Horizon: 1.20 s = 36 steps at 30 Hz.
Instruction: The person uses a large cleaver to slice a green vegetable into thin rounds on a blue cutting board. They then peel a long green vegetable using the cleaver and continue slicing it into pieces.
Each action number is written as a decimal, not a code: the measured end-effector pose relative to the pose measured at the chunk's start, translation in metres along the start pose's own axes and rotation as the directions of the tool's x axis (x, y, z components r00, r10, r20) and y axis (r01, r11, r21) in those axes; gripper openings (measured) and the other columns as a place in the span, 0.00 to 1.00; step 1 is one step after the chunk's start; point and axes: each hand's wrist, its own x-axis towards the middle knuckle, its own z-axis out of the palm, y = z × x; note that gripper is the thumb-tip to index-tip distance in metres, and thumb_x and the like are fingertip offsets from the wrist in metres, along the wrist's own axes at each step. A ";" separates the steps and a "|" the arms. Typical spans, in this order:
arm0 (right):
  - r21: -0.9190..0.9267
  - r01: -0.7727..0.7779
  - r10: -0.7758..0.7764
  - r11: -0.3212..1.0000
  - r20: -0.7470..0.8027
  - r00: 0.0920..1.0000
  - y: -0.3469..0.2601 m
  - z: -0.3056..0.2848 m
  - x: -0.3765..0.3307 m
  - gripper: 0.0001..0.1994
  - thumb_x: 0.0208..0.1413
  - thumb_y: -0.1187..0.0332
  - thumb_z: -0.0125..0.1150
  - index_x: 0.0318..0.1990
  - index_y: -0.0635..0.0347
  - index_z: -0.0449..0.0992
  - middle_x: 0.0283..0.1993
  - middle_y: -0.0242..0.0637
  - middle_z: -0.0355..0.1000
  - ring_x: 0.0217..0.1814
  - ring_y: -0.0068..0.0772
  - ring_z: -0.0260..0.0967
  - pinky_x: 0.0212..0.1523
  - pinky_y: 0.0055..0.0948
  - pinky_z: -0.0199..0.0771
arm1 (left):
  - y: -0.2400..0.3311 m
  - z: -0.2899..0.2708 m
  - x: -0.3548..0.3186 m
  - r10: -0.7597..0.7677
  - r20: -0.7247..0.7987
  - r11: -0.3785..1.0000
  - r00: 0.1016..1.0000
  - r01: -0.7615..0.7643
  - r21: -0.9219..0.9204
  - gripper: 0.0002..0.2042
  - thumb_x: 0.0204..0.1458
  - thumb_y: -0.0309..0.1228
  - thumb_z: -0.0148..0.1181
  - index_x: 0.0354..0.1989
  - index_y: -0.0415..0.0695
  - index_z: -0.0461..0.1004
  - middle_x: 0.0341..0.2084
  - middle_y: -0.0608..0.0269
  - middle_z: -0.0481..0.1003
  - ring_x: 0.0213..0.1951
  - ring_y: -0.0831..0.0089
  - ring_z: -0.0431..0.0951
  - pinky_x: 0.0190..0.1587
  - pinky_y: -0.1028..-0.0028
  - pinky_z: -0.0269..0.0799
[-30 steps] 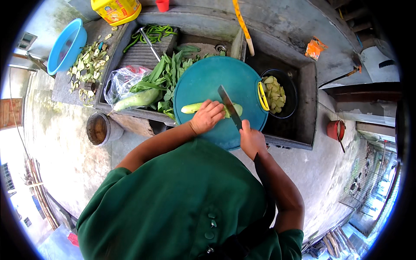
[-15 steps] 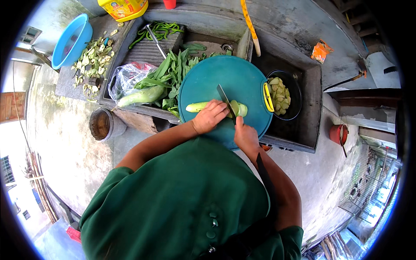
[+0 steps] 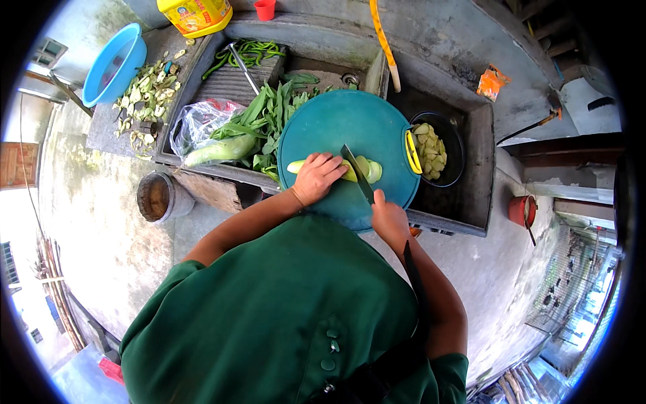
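On a round teal cutting board [image 3: 343, 121] lies a long pale green vegetable [image 3: 295, 166], its exact kind unclear. My left hand [image 3: 318, 178] is closed over the middle of it, fingertips beside the blade. My right hand [image 3: 389, 217] grips a kitchen knife [image 3: 357, 174], whose handle is mostly hidden in my fist. The dark blade slants across the vegetable's right end. Several cut slices [image 3: 370, 169] lie just right of the blade, near the board's yellow handle [image 3: 412, 153].
The board rests across a stone sink [image 3: 482, 168]. Right of it, a dark bowl [image 3: 460, 151] holds pale slices. Leafy greens [image 3: 259, 121], a bagged gourd [image 3: 225, 149] and green beans [image 3: 252, 50] lie left. Peelings [image 3: 151, 91] and a blue basin [image 3: 128, 66] are farther left.
The knife and my right hand have shifted slightly right and toward me. My left hand has moved slightly left along the vegetable, still holding it.
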 end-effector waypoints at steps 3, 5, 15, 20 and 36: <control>-0.020 0.026 -0.026 0.999 -0.024 0.999 0.008 0.008 -0.012 0.10 0.47 0.74 0.43 0.38 0.61 0.55 0.23 0.51 0.69 0.26 0.57 0.67 0.27 0.51 0.65 | -0.001 -0.001 0.000 0.019 0.016 0.999 1.000 -0.019 0.029 0.16 0.36 0.27 0.53 0.38 0.48 0.71 0.40 0.63 0.68 0.42 0.64 0.67 0.42 0.66 0.62; -0.026 0.031 -0.032 0.999 -0.038 0.999 0.009 0.009 -0.013 0.10 0.47 0.74 0.43 0.37 0.61 0.55 0.23 0.51 0.69 0.26 0.57 0.67 0.27 0.51 0.65 | 0.001 -0.001 -0.001 0.025 0.008 0.999 1.000 -0.025 0.036 0.16 0.37 0.28 0.53 0.38 0.49 0.71 0.40 0.64 0.67 0.42 0.64 0.66 0.42 0.66 0.61; -0.009 0.062 -0.063 0.998 -0.133 0.989 -0.010 -0.008 -0.032 0.07 0.48 0.74 0.45 0.35 0.60 0.57 0.26 0.48 0.69 0.26 0.56 0.68 0.26 0.47 0.67 | 0.001 0.000 -0.002 0.024 0.024 0.999 0.999 -0.025 0.040 0.15 0.37 0.28 0.52 0.38 0.51 0.71 0.40 0.64 0.67 0.41 0.65 0.66 0.41 0.66 0.61; -0.088 0.108 -0.125 0.990 -0.215 0.969 -0.010 -0.005 -0.039 0.07 0.47 0.73 0.46 0.35 0.60 0.58 0.28 0.44 0.68 0.25 0.50 0.69 0.24 0.43 0.68 | 0.001 -0.003 0.000 0.037 0.048 0.998 0.998 -0.039 0.042 0.15 0.37 0.29 0.52 0.38 0.51 0.72 0.40 0.64 0.68 0.41 0.65 0.66 0.40 0.66 0.61; 0.058 0.109 -0.108 0.992 -0.016 0.994 -0.017 -0.010 0.004 0.12 0.43 0.74 0.47 0.36 0.63 0.55 0.22 0.50 0.69 0.26 0.55 0.68 0.26 0.47 0.68 | 0.001 -0.005 0.002 0.059 0.039 0.998 0.998 -0.059 0.009 0.15 0.35 0.27 0.54 0.37 0.48 0.71 0.39 0.64 0.68 0.40 0.65 0.67 0.39 0.66 0.62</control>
